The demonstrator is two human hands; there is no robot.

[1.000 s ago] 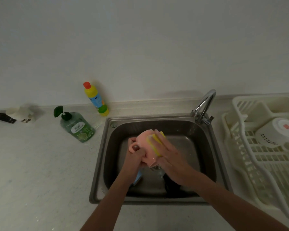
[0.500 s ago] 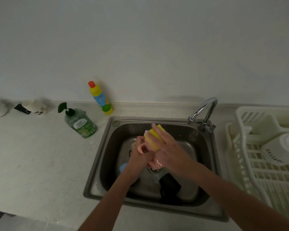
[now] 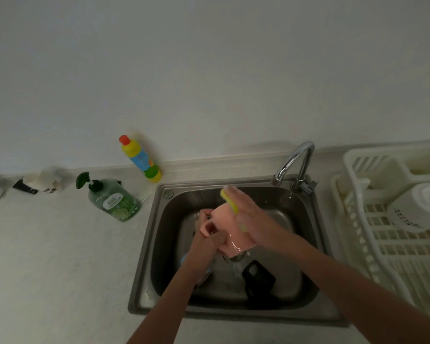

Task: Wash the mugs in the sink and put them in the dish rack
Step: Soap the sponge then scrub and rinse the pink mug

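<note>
On the pale counter (image 3: 47,256), at about nine o'clock from the sink, stood a green pump bottle (image 3: 114,198), and a yellow bottle with a red cap (image 3: 139,158) leaned against the wall at ten o'clock; farther left lay small white and black items too blurred to tell. The steel sink (image 3: 154,244) held a black object (image 3: 258,279) near its drain at five o'clock and something light blue (image 3: 185,259) mostly hidden under the left wrist. Over the basin's middle, the left hand (image 3: 209,240) curled round the handle side of the pink mug (image 3: 225,219), which was tipped on its side. The right hand (image 3: 250,217), fingers fairly straight, pressed a yellow sponge (image 3: 229,201) against the mug's far side. The chrome faucet (image 3: 293,162) arched at one o'clock, just beyond the sponge. At three o'clock the white dish rack (image 3: 358,219) sat on the counter, holding a white mug (image 3: 417,207) upside down.
</note>
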